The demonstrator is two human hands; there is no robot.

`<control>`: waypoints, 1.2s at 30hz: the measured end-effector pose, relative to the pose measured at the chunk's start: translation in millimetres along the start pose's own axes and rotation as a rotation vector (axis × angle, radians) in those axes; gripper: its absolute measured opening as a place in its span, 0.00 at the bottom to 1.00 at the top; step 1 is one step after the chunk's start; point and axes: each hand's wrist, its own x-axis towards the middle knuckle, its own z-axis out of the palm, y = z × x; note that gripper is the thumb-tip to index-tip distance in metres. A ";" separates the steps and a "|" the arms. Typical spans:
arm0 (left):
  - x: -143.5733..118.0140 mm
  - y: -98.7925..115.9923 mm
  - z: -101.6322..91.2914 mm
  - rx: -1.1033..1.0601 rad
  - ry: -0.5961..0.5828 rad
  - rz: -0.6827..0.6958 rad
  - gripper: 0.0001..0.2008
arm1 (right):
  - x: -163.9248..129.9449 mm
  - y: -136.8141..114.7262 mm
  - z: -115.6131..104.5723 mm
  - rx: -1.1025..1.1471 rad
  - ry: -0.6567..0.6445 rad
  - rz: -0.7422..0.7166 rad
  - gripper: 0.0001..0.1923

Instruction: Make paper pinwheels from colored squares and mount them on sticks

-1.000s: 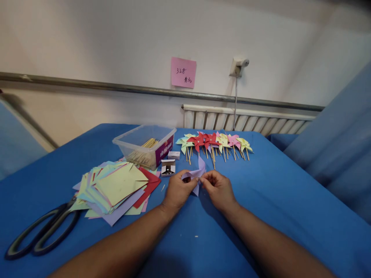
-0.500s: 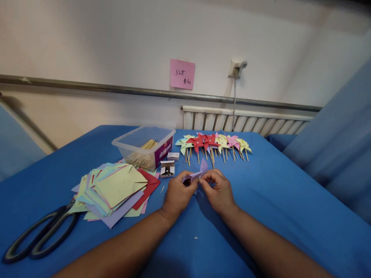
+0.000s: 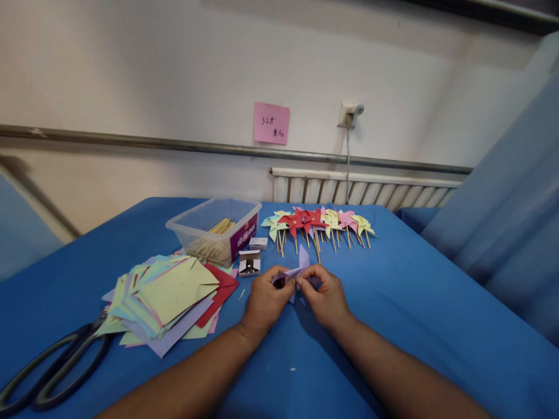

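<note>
A purple paper pinwheel (image 3: 303,259) is pinched between my two hands above the blue cloth; one blade stands up and others curl inward. My left hand (image 3: 269,299) is closed on its left side, thumb and fingers at the centre. From the right, my right hand (image 3: 325,295) pinches the paper near the middle. The fingertips hide the centre, so I cannot tell whether a pin is there. Just beyond my left hand stands an open small box (image 3: 250,264) of shiny metal pins, with a closed small box (image 3: 258,244) behind it.
Cut paper squares (image 3: 168,297) lie piled at the left, partly over large scissors (image 3: 61,364). A clear plastic tub (image 3: 192,224) holds wooden sticks (image 3: 218,233). Finished pinwheels (image 3: 312,221) on sticks lie in a row at the back. Small paper scraps (image 3: 293,369) dot the blue cloth (image 3: 419,326).
The view has tilted up slightly, so everything sits a little lower. Both hands keep hold of the purple pinwheel, with the fingers shifted slightly at its centre.
</note>
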 end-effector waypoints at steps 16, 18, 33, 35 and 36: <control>-1.6 -0.2 0.6 -0.004 -0.009 -0.023 0.08 | 1.8 1.1 1.8 0.197 -0.052 0.179 0.08; -1.9 -0.4 0.7 -0.003 -0.013 -0.024 0.07 | 1.9 2.4 1.6 0.173 -0.051 0.184 0.07; -0.8 3.7 0.0 -0.011 -0.003 -0.046 0.07 | 0.4 6.5 2.6 0.150 -0.069 0.205 0.07; -0.5 2.3 0.2 -0.011 -0.007 -0.042 0.07 | 0.0 6.0 2.5 0.145 -0.066 0.203 0.07; -0.4 1.5 0.4 -0.014 -0.007 -0.043 0.08 | -0.3 5.4 2.3 0.143 -0.067 0.202 0.07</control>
